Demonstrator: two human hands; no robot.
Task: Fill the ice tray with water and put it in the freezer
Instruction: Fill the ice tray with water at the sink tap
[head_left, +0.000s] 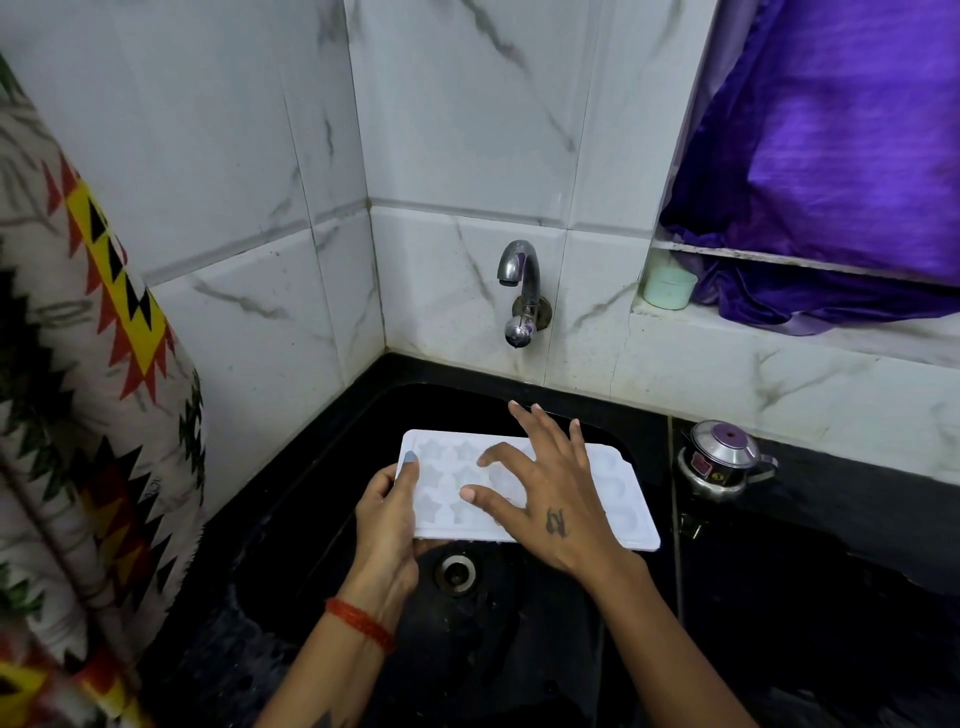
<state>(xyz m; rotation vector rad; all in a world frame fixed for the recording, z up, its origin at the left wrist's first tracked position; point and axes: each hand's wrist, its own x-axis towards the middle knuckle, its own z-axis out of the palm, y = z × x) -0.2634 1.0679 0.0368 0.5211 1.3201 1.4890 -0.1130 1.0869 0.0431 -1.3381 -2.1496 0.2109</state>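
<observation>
Over the black sink (322, 519), a white ice tray (618, 499) is held level above the basin, its moulded cavities facing up. Its long axis runs left to right across the view, angled slightly so the right end sits nearer the camera than the left. Star-shaped cavities show on the left part; those on the right look rounder, though the pale plastic blurs them.

The left hand (389, 519) grips the tray's left short edge: the thumb lies on top of the rim and the other fingers curl underneath, out of sight. The right hand (550, 499) is spread flat above the tray's middle, fingers straight and well apart, with the fingertips (470, 493) touching or just over the cavities; which one cannot be told.

A drain (457, 571) sits just below the tray's near edge. A chrome tap (519, 283) projects from the marble-patterned wall tiles beyond the tray. A small steel pot (719, 462) with a purple knob stands on the counter to the right, a purple cloth (831, 156) hangs above it, and a patterned fabric (78, 389) fills the left edge.
</observation>
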